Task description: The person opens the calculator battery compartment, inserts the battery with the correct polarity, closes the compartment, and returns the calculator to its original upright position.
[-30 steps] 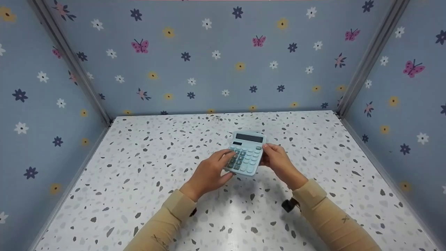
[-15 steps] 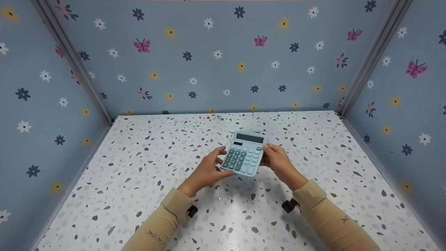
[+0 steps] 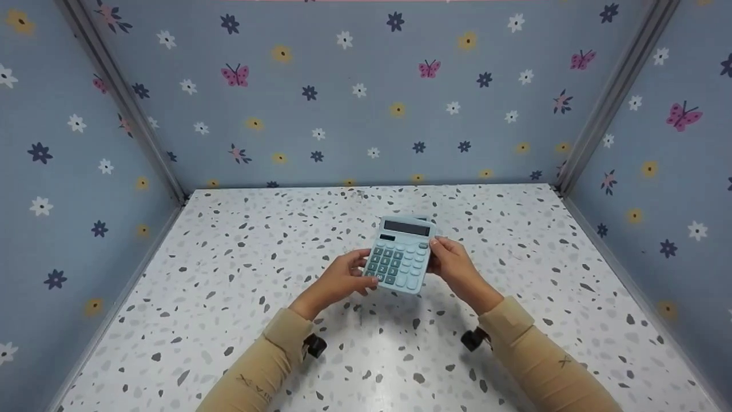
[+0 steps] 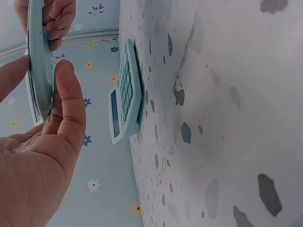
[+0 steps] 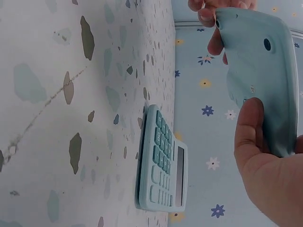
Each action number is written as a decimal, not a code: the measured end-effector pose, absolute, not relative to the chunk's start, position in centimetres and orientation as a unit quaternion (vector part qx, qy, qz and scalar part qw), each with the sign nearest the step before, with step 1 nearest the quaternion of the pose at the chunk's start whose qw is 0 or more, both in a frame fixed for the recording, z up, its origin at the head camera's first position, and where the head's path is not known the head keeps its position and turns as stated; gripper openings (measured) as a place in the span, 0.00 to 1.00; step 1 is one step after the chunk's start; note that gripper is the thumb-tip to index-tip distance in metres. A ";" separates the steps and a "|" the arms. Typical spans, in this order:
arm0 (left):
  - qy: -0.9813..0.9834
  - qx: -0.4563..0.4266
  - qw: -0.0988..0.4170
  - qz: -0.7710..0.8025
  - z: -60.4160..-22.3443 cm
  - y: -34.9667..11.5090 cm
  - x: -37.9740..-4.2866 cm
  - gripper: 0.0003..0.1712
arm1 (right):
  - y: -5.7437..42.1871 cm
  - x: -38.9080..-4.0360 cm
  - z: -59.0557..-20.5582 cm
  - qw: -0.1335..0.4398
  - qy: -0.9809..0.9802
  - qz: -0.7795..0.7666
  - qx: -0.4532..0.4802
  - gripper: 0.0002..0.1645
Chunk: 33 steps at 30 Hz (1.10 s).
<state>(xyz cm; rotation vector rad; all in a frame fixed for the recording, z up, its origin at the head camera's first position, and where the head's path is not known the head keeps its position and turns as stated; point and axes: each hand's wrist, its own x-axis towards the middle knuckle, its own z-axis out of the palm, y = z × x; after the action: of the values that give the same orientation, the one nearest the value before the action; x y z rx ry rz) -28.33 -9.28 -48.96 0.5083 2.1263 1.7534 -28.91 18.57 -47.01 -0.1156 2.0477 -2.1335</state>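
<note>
Both hands hold up a light blue calculator (image 3: 405, 252), its keys and dark display facing the head camera. At its lower left corner, my left hand (image 3: 336, 281) grips the edge, thumb on the front and fingers behind. My right hand (image 3: 459, 268) pinches the right edge, thumb in front. The right wrist view shows the plain back of this calculator (image 5: 258, 61) with fingers against it. A second light blue calculator (image 4: 125, 94) lies on the table below, keys up; in the head view the held one covers nearly all of it.
The speckled white table (image 3: 257, 240) is bounded by a flowered blue back panel (image 3: 343, 114) and matching side panels, with grey metal posts (image 3: 123, 97) at the corners. Small black devices (image 3: 314, 345) sit at both wrists.
My left hand lifted its fingers off the keys, drew back left, then took hold of the lower left corner. The calculator shifted slightly down; my right hand stayed on its edge.
</note>
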 end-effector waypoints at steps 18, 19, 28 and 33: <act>0.648 0.145 0.186 0.724 -48.4 -8.9 -27.9 0.41 | 17.8 -29.2 -45.9 0.028 0.654 -0.754 0.056 0.16; 0.646 0.145 0.183 0.726 -48.4 -8.8 -27.9 0.41 | 17.7 -29.2 -45.8 0.026 0.654 -0.754 0.059 0.15; 0.646 0.125 0.152 0.738 -48.3 -9.1 -27.8 0.43 | 17.1 -29.0 -45.1 0.033 0.652 -0.757 0.016 0.22; 0.647 0.111 0.128 0.744 -47.5 -9.4 -28.0 0.43 | 16.7 -29.1 -44.6 0.042 0.667 -0.744 -0.018 0.32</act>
<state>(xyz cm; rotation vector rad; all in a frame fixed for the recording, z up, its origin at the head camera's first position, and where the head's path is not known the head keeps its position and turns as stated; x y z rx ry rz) -27.97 -9.43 -47.51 0.3223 1.8803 2.1634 -29.06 16.68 -44.61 -0.0551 2.0407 -2.2752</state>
